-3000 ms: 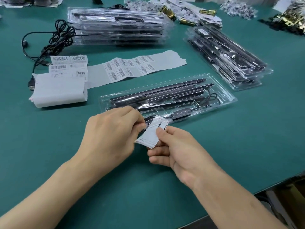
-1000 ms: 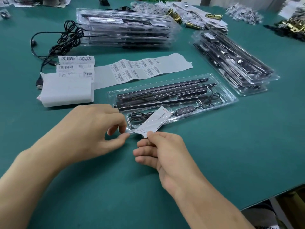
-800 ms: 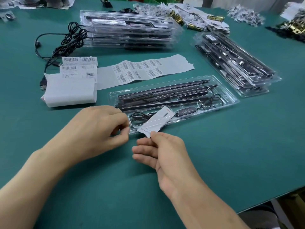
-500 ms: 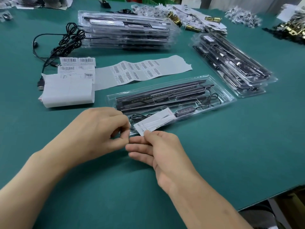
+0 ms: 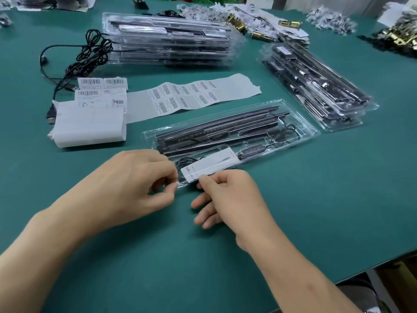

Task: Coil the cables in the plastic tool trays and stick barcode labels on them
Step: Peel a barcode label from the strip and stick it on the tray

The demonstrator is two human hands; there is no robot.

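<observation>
A clear plastic tray (image 5: 302, 129) holding dark bars and a black cable (image 5: 291, 132) lies on the green table in front of me. A white printed card (image 5: 212, 164) lies flat over the tray's near left part. My right hand (image 5: 228, 197) pinches the card's near edge between thumb and forefinger. My left hand (image 5: 135, 184) pinches the tray's near left corner. A coil of cable (image 5: 185, 161) shows beside the card, partly hidden by it and my fingers.
A strip of barcode labels (image 5: 185, 96) and a folded label stack (image 5: 90, 125) lie behind the tray. Stacks of filled trays sit at the back (image 5: 169, 44) and right (image 5: 316, 86). Loose black cables (image 5: 90, 53) lie at the left. The table edge runs at lower right.
My right hand has lowered the white card from a tilted, raised pose to lie flat on the tray's near left part. My left hand has stayed at the tray's corner.
</observation>
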